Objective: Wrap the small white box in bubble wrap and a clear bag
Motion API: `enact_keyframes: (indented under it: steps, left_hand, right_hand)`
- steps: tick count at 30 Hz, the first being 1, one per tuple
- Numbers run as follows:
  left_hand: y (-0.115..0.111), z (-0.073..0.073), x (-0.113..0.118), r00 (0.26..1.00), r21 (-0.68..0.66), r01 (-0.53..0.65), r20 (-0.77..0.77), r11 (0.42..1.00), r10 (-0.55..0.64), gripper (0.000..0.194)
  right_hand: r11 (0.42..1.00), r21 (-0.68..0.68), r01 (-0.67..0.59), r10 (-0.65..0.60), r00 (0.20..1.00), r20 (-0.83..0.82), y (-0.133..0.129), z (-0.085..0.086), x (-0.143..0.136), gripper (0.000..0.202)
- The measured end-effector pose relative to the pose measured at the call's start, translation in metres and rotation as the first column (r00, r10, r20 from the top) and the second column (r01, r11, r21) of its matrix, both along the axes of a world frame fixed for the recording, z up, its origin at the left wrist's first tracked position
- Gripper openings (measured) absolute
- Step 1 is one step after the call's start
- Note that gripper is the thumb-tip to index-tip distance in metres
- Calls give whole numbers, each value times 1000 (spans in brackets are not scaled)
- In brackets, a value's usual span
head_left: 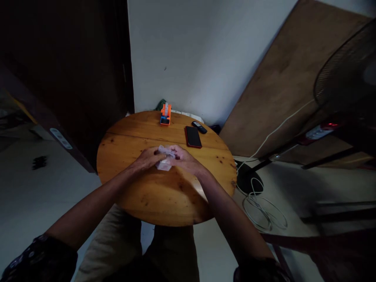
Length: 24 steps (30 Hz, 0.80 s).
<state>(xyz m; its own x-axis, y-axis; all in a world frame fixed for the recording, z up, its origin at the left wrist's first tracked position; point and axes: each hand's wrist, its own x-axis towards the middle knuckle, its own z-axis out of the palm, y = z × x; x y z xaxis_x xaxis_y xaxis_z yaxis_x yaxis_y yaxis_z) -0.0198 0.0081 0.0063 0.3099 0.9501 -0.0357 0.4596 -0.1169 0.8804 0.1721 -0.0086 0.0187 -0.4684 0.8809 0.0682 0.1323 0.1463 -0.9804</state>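
A round wooden bench [152, 196] fills the middle of the view. Near its far edge stands an orange tape dispenser [165, 114], upright, with a green object just behind it that is too dim to make out. To the right of the dispenser lie a dark phone [193, 136] with a red rim, flat on the wood, and a small black remote [199, 127] just beyond it — near each other, not touching. A dark door [73, 78] stands at the left. At the right, a brown board [282, 94] leans against the white wall, a fan [346, 74] rises in front of it, and white cable [264, 211] lies coiled on the floor.
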Motion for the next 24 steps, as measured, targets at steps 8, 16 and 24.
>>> enact_keyframes:
  steps: [8,16,24]
  left_hand:
    - [13,-8,-11,996,64,18,90,998,-24,43]
    - [13,-12,-9,984,-59,44,174,997,-33,53]
    - [12,-19,-10,975,-91,63,219,994,-42,50]
  right_hand:
    - [992,-111,66,-78,991,-105,27,-25,0,65]
    - [976,7,216,-216,976,-21,26,-35,-1,72]
    - [978,34,208,-207,978,-33,23,-36,-5,76]
